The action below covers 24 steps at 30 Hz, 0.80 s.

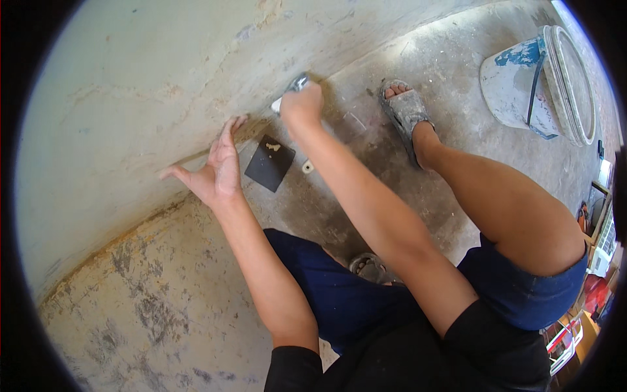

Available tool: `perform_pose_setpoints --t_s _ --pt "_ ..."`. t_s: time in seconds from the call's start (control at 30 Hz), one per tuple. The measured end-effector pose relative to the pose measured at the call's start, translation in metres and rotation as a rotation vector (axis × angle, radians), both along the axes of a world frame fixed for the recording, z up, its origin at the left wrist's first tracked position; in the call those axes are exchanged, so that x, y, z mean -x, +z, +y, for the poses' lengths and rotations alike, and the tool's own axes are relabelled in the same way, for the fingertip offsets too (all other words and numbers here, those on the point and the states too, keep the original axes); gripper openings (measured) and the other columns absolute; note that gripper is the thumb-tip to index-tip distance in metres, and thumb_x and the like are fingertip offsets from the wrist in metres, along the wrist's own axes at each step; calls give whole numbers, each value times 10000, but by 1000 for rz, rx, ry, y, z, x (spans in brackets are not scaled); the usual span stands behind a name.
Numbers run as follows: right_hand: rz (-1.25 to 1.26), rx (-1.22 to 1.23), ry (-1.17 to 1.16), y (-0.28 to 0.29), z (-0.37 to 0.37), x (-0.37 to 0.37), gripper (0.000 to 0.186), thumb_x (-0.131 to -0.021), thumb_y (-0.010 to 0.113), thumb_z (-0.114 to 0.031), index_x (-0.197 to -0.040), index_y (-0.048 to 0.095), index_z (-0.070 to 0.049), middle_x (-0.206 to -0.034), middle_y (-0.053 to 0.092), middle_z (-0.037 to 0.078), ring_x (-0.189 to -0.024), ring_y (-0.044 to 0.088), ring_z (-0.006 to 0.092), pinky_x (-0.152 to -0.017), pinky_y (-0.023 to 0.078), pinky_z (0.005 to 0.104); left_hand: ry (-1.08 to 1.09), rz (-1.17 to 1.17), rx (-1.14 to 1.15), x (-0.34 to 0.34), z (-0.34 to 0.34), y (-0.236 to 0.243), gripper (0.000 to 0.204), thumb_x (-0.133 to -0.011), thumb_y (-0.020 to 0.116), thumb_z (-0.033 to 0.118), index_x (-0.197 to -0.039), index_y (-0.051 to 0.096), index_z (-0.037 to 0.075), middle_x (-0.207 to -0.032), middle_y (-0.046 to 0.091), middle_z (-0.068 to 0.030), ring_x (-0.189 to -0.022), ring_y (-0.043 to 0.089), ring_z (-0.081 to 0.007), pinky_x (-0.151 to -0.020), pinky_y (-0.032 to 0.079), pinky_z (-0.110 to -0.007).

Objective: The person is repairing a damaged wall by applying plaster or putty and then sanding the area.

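Observation:
My left hand (221, 171) is open, its fingers and thumb spread along the base of the pale, patchy wall (150, 85). To its right, my right hand (304, 108) is closed round a small grey-and-white hand tool (299, 83), held low at the wall's foot. My fist covers most of that tool, so its exact kind is hidden. Between my arms a dark square sheet (268, 166) lies on the floor, with a beige crumb on it. Beside the sheet is a small pale ring (307, 167) with a dark centre.
A white bucket (509, 85) with blue paint stains lies tipped at the upper right. My sandalled foot (406, 111) is planted on the stained concrete floor (450, 72) near the wall. Assorted items, including a red one (594, 293), crowd the right edge.

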State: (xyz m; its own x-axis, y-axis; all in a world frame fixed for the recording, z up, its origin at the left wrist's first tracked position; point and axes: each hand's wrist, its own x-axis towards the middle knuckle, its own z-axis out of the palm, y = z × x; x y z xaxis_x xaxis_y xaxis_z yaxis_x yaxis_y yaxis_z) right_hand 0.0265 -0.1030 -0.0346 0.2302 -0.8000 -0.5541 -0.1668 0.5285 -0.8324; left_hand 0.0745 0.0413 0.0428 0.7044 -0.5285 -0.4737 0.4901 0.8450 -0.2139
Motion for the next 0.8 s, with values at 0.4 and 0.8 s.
perform_pose_setpoints --t_s 0.4,0.8 --pt "4 -82 -19 -3 -8 5 149 -795 556 58 -916 621 115 -939 676 305 -927 687 438 -828 527 462 -14 -9 21 -1 11 -4 1711 -491 923 617 -1525 -300 17 -1621 -297 -231 -1463 -238 -523 -1231 77 -634" --pt "102 -120 -64 -5 -29 3 151 -815 543 54 -931 623 108 -971 681 295 -966 683 428 -849 516 463 -29 -28 48 1 7 -7 1710 -497 932 596 -1519 -310 15 -1589 -333 -271 -1450 -264 -522 -1231 84 -624"
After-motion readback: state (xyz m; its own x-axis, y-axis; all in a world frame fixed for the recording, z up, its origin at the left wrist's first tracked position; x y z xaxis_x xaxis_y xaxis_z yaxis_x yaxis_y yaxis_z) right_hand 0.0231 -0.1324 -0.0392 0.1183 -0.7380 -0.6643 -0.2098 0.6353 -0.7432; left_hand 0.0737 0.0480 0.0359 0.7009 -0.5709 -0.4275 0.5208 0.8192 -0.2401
